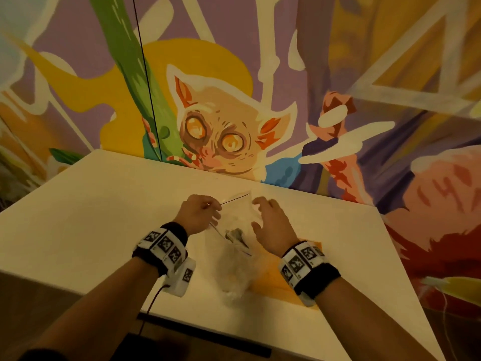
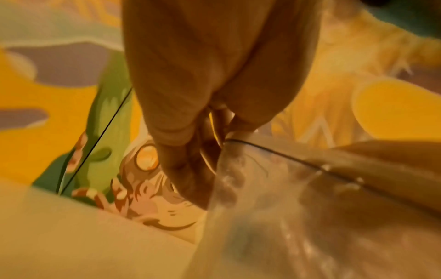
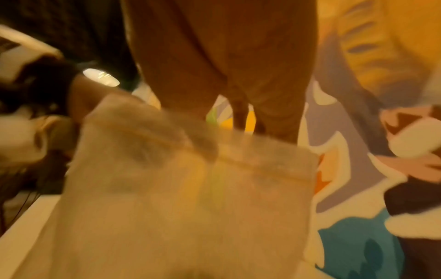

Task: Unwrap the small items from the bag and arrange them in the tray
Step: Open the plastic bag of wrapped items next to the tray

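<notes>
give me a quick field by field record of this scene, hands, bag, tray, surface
left hand: pinches the top edge of the clear plastic bag
right hand: at the bag's other top edge, fingers curled; contact unclear
bag: held over the white table, mouth pulled apart
contents: pale wrapped items, blurred, none out yet
tray: orange tray on the table, beneath the bag
backdrop: painted mural

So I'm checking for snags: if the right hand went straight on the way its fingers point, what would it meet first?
Most likely the clear bag: the right hand has its fingers spread, pointing forward and left at the bag's open top, which the left hand pinches. Depth is unclear; it may be touching already.
</notes>
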The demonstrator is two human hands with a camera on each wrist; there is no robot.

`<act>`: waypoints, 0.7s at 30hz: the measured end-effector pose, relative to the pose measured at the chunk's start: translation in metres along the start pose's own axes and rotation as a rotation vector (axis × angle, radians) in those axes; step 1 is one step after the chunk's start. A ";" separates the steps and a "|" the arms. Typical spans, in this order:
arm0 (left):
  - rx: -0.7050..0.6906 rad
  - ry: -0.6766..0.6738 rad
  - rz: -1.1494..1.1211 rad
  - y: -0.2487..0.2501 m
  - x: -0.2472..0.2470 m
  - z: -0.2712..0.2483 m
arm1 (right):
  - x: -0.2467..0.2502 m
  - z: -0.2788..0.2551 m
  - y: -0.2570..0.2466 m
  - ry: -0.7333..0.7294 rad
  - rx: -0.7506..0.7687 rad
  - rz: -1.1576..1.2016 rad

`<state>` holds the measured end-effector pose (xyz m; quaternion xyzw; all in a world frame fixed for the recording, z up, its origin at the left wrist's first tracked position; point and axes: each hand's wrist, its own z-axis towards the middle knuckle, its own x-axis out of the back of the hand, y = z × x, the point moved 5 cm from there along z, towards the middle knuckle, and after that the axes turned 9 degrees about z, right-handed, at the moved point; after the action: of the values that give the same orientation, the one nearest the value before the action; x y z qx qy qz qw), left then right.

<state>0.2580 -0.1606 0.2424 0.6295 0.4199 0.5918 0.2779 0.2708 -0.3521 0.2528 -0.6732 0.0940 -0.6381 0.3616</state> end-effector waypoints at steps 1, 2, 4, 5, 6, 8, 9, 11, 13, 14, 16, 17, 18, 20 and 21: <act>0.022 -0.046 -0.143 0.001 -0.001 -0.002 | 0.000 -0.003 -0.007 0.065 0.064 0.009; 0.031 -0.089 -0.259 0.003 -0.001 -0.003 | -0.001 -0.004 -0.013 0.108 0.119 0.033; 0.034 -0.126 -0.322 0.008 0.001 -0.006 | -0.004 -0.002 -0.016 0.129 0.138 0.037; 0.037 -0.136 -0.323 0.007 0.001 -0.007 | -0.005 0.000 -0.014 0.118 0.110 0.045; 0.047 -0.150 -0.336 0.005 0.001 -0.006 | -0.007 0.004 -0.009 0.105 0.063 0.094; 0.071 -0.141 -0.330 -0.004 -0.001 -0.002 | -0.010 0.009 0.001 0.083 -0.035 0.258; 0.065 -0.088 -0.262 -0.010 0.000 0.001 | -0.012 0.010 0.004 0.086 -0.061 0.305; 0.004 0.087 0.043 -0.018 0.007 0.006 | -0.016 0.011 0.005 0.088 -0.074 0.322; -0.145 0.226 0.293 -0.013 0.008 0.001 | -0.020 0.008 0.002 0.054 -0.088 0.336; -0.253 0.259 0.383 -0.009 0.005 -0.002 | -0.023 0.007 0.001 0.040 -0.088 0.345; -0.419 0.216 0.601 -0.003 -0.007 -0.010 | -0.027 0.006 0.003 0.032 -0.090 0.349; -0.450 0.147 0.738 -0.003 -0.015 -0.013 | -0.028 0.005 0.004 0.030 -0.087 0.345; -0.447 0.069 0.880 -0.007 -0.023 -0.014 | -0.029 0.005 0.005 0.026 -0.087 0.342; -0.405 -0.033 1.033 -0.015 -0.033 -0.013 | -0.031 0.004 0.006 0.004 -0.086 0.321; -0.392 -0.037 1.022 -0.017 -0.034 -0.011 | -0.033 0.003 0.006 -0.023 -0.071 0.274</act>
<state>0.2451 -0.1825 0.2122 0.7001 -0.0625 0.7074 0.0744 0.2702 -0.3361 0.2232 -0.6737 0.2036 -0.5714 0.4221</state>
